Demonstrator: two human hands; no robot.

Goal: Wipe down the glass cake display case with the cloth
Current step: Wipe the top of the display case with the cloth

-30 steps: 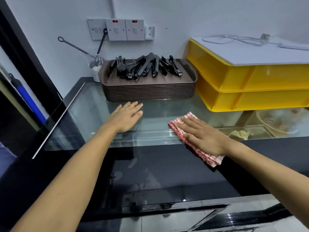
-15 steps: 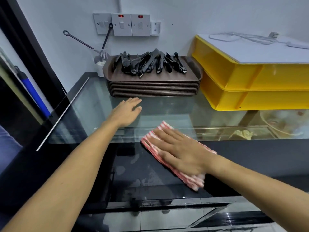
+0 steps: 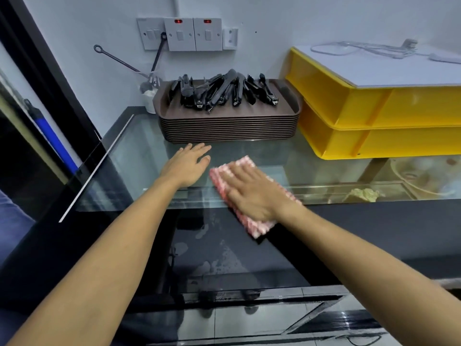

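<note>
Glass display case (image 3: 139,156) fills the lower view, its top serving as worktop. Two yellow bins (image 3: 374,116) sit stacked at the right rear, just beside a stack of brown trays (image 3: 229,128) carrying black tongs (image 3: 224,92). Near the front edge lies the red-checked cloth (image 3: 259,224) — the right hand (image 3: 252,193) presses it flat, fingers straight. Just beside it the left hand (image 3: 187,166) rests on the glass, fingers spread — holding nothing.
</note>
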